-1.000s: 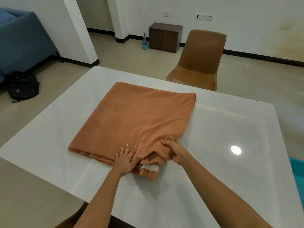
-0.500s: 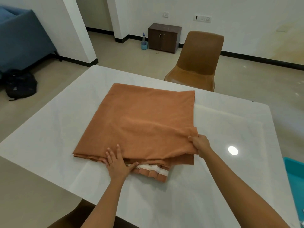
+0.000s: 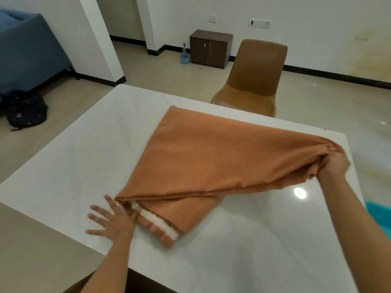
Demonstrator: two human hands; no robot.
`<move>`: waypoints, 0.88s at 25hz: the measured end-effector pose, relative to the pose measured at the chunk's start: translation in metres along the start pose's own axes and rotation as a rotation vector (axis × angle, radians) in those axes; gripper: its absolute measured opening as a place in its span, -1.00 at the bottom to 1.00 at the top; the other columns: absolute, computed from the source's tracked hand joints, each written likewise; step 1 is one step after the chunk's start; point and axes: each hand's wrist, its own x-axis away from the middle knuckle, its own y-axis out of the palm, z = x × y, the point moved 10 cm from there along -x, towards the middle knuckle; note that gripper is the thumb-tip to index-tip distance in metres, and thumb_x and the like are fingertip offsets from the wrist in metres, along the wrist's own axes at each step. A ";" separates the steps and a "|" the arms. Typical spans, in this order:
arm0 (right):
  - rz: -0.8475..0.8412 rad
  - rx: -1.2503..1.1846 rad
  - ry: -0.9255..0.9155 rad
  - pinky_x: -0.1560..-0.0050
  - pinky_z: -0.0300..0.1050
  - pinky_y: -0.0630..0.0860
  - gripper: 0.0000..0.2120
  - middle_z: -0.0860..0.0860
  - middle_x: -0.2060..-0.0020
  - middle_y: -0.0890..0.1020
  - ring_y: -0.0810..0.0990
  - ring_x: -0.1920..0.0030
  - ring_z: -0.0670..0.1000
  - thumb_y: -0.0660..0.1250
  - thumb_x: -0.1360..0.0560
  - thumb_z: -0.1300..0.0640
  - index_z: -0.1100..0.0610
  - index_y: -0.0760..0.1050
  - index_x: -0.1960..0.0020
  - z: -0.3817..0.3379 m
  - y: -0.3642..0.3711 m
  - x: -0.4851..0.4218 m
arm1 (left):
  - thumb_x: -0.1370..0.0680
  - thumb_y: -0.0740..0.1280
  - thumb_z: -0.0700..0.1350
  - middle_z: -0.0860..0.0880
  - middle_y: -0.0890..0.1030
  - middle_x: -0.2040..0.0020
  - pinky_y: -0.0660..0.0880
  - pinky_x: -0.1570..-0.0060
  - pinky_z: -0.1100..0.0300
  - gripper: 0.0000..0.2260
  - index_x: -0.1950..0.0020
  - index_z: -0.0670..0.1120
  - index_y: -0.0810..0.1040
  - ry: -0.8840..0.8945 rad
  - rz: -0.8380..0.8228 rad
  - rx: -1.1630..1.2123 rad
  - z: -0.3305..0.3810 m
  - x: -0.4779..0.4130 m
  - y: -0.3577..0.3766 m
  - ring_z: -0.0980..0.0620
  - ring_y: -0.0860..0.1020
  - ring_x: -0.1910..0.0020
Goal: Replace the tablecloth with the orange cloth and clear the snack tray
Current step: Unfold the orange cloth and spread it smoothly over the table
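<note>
Pale-tiled room, white walls, dark skirting; white table in foreground, glossy. On table top, near-left: left hand, flat, fingers spread wide, gripping nothing, thumb side touching near-left corner of folded stack. Mid-table: orange cloth, partly folded; lower layers flat on table, white band showing along near edge; top layer lifted, drawn taut toward right. Above table's right side: right hand, fingers curled tight round bunched corner of that top layer. Step in hand, by judgement: opening out the folds to spread cloth over table. For a good result: press flat left palm onto lower layers to stop stack sliding; carry gripped corner outward and low, in one even sweep, toward right edge; let go only with corner past that edge; then square hems to table sides. Tally, left to right: blue sofa, one; black backpack on floor beside it, one; table, one; hands, two; orange cloth, one; spray bottle, one; dark wooden cabinet, one, just beside bottle, against far wall; brown chair, one, at table's far side; teal container, one, cut off at right edge, snack tray or not impossible to tell. Old tablecloth: not in view.
</note>
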 end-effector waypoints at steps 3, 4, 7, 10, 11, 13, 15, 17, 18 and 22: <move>0.174 0.335 0.001 0.12 -0.01 0.56 -0.72 0.12 0.01 0.58 0.59 0.07 0.08 0.12 -0.45 0.21 0.02 0.50 -0.07 -0.005 -0.099 -0.047 | -0.47 0.35 0.17 -0.28 -0.34 -0.52 -0.22 -0.35 -0.44 -0.02 -0.51 0.07 -0.40 -0.209 0.023 -0.100 -0.044 -0.028 -0.035 -0.36 -0.30 -0.49; 0.211 0.576 0.072 -0.02 0.11 0.55 -0.73 0.21 -0.12 0.56 0.57 -0.07 0.19 0.16 -0.48 0.22 0.09 0.49 -0.14 0.011 -0.122 -0.059 | -0.50 0.34 0.15 -0.29 -0.38 -0.50 -0.25 -0.36 -0.42 -0.04 -0.51 0.08 -0.41 -0.226 0.010 -0.133 -0.044 -0.035 -0.042 -0.35 -0.34 -0.48; 0.424 1.076 0.118 -0.44 0.25 0.10 -0.59 0.38 -0.42 0.22 0.18 -0.45 0.33 0.04 -0.63 0.23 0.30 0.18 -0.46 0.044 -0.147 -0.046 | -0.57 0.24 0.15 -0.31 -0.38 -0.50 -0.35 -0.38 -0.31 -0.20 -0.56 0.04 -0.28 0.024 -0.076 -0.205 0.015 -0.043 -0.031 -0.33 -0.35 -0.49; -0.358 1.257 -0.251 -0.51 0.14 -0.03 -0.29 0.27 -0.53 0.04 -0.03 -0.54 0.24 0.28 -0.56 0.02 0.25 0.00 -0.54 0.100 -0.034 0.021 | -0.51 0.32 0.02 -0.26 -0.42 -0.50 -0.43 -0.32 -0.29 -0.09 -0.53 0.03 -0.37 0.295 -0.292 -0.327 0.084 -0.015 0.017 -0.31 -0.38 -0.48; -0.628 1.277 -0.341 -0.52 0.09 -0.07 -0.18 0.19 -0.55 -0.03 -0.09 -0.55 0.19 0.29 -0.54 -0.10 0.20 -0.07 -0.56 0.125 -0.002 0.057 | -0.43 0.40 -0.07 -0.25 -0.46 -0.48 -0.41 -0.31 -0.33 0.05 -0.49 0.04 -0.46 0.304 -0.357 -0.367 0.091 -0.005 0.032 -0.32 -0.40 -0.47; -0.983 1.398 -0.560 -0.54 0.08 -0.20 -0.03 0.04 -0.54 -0.22 -0.25 -0.55 0.10 0.23 -0.44 -0.36 0.05 -0.23 -0.57 0.165 0.042 0.131 | -0.29 0.50 -0.13 -0.23 -0.54 -0.43 -0.35 -0.30 -0.41 0.23 -0.42 0.08 -0.56 0.192 -0.390 -0.355 0.081 0.005 0.042 -0.34 -0.41 -0.46; -1.200 1.481 -0.789 -0.52 0.11 -0.29 0.10 0.02 -0.53 -0.30 -0.34 -0.53 0.10 0.22 -0.31 -0.48 -0.03 -0.30 -0.55 0.201 0.071 0.195 | -0.19 0.58 0.02 -0.22 -0.50 -0.46 -0.30 -0.30 -0.45 0.34 -0.42 0.14 -0.55 0.009 -0.325 -0.248 0.050 0.008 0.028 -0.36 -0.36 -0.47; -1.324 1.565 -0.891 -0.50 0.17 -0.31 0.14 0.07 -0.53 -0.29 -0.36 -0.52 0.14 0.30 -0.27 -0.42 -0.04 -0.32 -0.55 0.236 0.081 0.234 | -0.07 0.59 0.29 -0.21 -0.41 -0.51 -0.27 -0.31 -0.46 0.42 -0.43 0.14 -0.54 -0.115 -0.258 -0.081 0.017 0.014 0.014 -0.34 -0.30 -0.50; -1.342 1.609 -0.902 -0.49 0.20 -0.30 0.09 0.11 -0.54 -0.27 -0.33 -0.52 0.17 0.32 -0.31 -0.35 -0.05 -0.30 -0.55 0.250 0.083 0.241 | -0.02 0.55 0.39 -0.20 -0.37 -0.53 -0.27 -0.31 -0.45 0.43 -0.43 0.12 -0.53 -0.134 -0.251 -0.020 0.003 0.018 0.013 -0.32 -0.28 -0.51; -1.350 1.712 -0.830 -0.49 0.23 -0.13 -0.37 0.17 -0.56 -0.01 -0.07 -0.56 0.20 0.10 -0.58 -0.10 -0.10 -0.08 -0.56 0.263 0.096 0.231 | -0.05 0.55 0.37 -0.11 -0.29 -0.57 -0.27 -0.35 -0.42 0.43 -0.47 0.05 -0.48 -0.087 -0.260 0.094 -0.019 0.027 0.030 -0.23 -0.25 -0.54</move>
